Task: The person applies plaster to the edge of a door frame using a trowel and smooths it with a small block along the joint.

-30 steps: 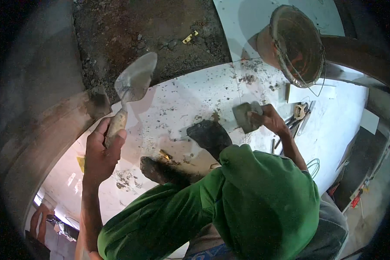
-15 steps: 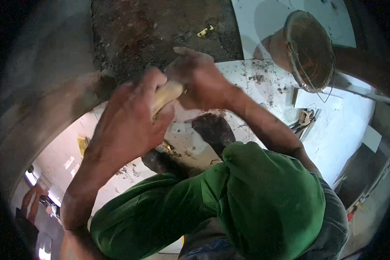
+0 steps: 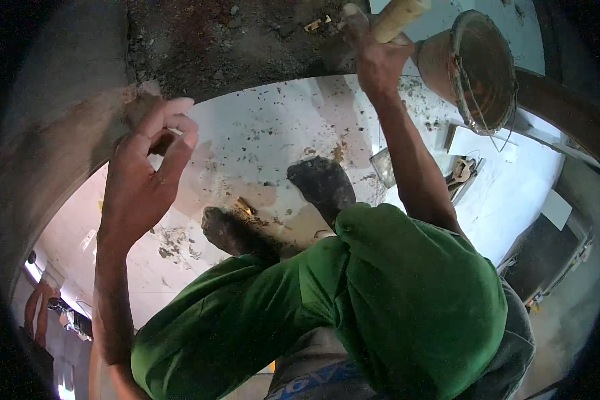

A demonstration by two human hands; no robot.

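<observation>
At the far edge of the white tiles, my right hand is closed round a tool with a pale wooden handle. The handle slants up to the right; the tool's working end is hidden or blurred. Dark rough mortar or soil lies just beyond the hand. My left hand hovers at the left beside the grey wall, fingers loosely curved and apart from the thumb, with nothing visible held. Below, my feet rest on the dirt-speckled tiles.
A mortar-stained bucket with a wire handle stands at the far right. A tape-like roll and tools lie near a white tile piece. The grey wall curves along the left. Another person's arm shows at lower left.
My hands, close together at the wooden handle before, have parted. The right has carried the tool up and right; the left has let go and moved left.
</observation>
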